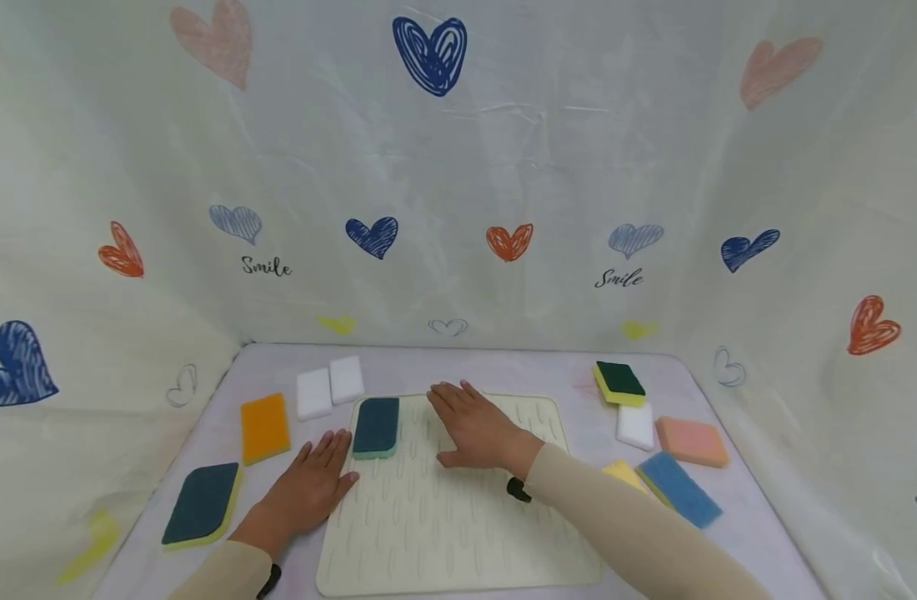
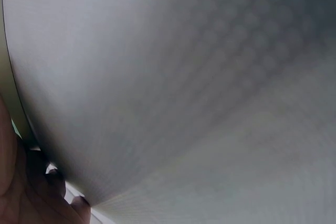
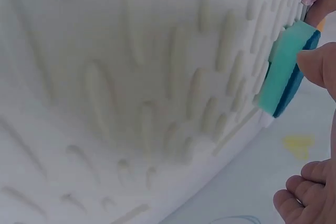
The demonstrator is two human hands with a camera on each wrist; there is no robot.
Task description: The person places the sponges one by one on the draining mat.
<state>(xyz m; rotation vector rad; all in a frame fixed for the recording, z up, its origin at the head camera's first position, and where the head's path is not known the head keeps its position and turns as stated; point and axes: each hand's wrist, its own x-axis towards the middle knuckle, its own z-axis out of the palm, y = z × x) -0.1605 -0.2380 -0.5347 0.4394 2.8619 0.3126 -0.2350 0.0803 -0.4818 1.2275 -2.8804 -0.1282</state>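
Note:
A cream ridged mat (image 1: 458, 525) lies on the table. On its far left corner sits a sponge (image 1: 376, 423) with a dark blue-green top and mint base, seen edge-on in the right wrist view as a mint and blue block (image 3: 281, 74). My left hand (image 1: 308, 483) lies with extended fingers at the mat's left edge, beside that sponge. Over the mat's far middle, my right hand (image 1: 479, 429) is spread with straight fingers and thumb apart, holding nothing; whether it touches the mat is unclear. Dark blur fills most of the left wrist view, with left fingers (image 2: 47, 192) low in the corner.
Left of the mat are an orange sponge (image 1: 265, 427), a dark-topped yellow sponge (image 1: 201, 504) and two white sponges (image 1: 313, 393). To the right lie a green-yellow sponge (image 1: 619, 382), a white one (image 1: 635, 426), a pink one (image 1: 692, 441), a blue one (image 1: 680, 487) and a yellow one (image 1: 623, 475).

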